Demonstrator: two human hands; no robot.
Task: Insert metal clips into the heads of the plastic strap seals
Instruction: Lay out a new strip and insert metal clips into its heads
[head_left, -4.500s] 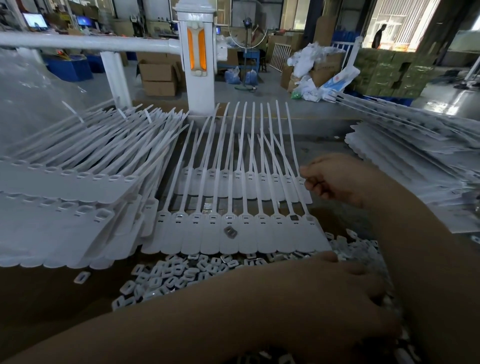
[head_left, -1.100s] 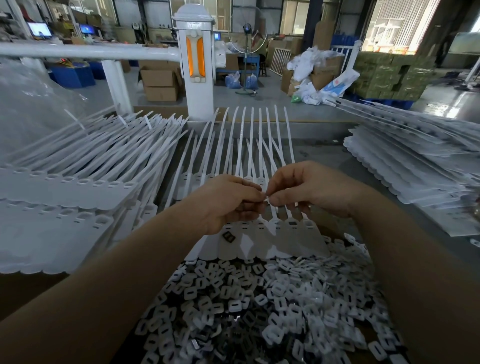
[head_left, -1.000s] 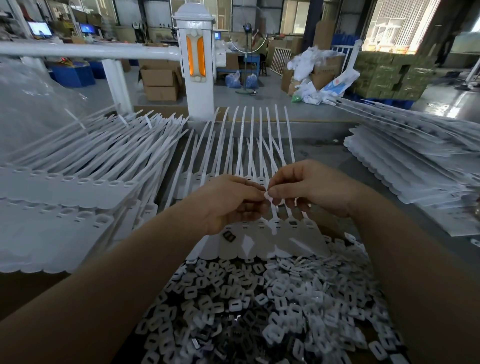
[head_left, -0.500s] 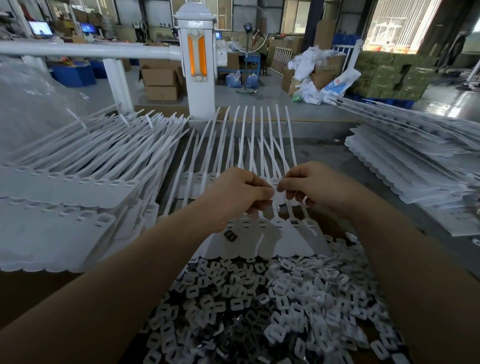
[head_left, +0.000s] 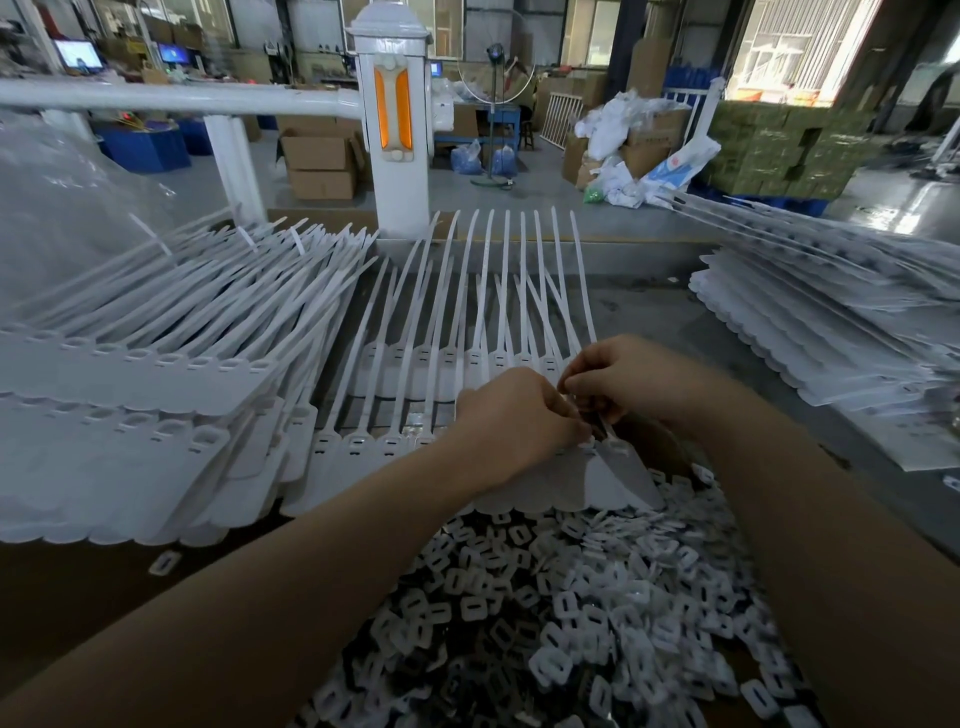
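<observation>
A row of joined white strap seals (head_left: 358, 447) lies flat in front of me, heads toward me and tails pointing away. A second row (head_left: 415, 358) lies behind it. A heap of small clips (head_left: 571, 597) fills the near foreground. My left hand (head_left: 514, 415) is curled, its fingertips down at a seal head (head_left: 618, 448) near the row's right end, closed on clips that stay mostly hidden. My right hand (head_left: 628, 379) sits close beside it, thumb and forefinger pinching a small clip just above the left knuckles.
Tall stacks of strap seal sheets stand at the left (head_left: 130, 374) and at the right (head_left: 831, 322). One stray clip (head_left: 165, 563) lies on the brown table. A white rail post (head_left: 395, 130) rises behind the seals, with boxes and bags on the floor beyond.
The left hand left the clip heap and joined the right hand above the seals. Over the last second both hands sank a little, down and right, toward the near row's right end.
</observation>
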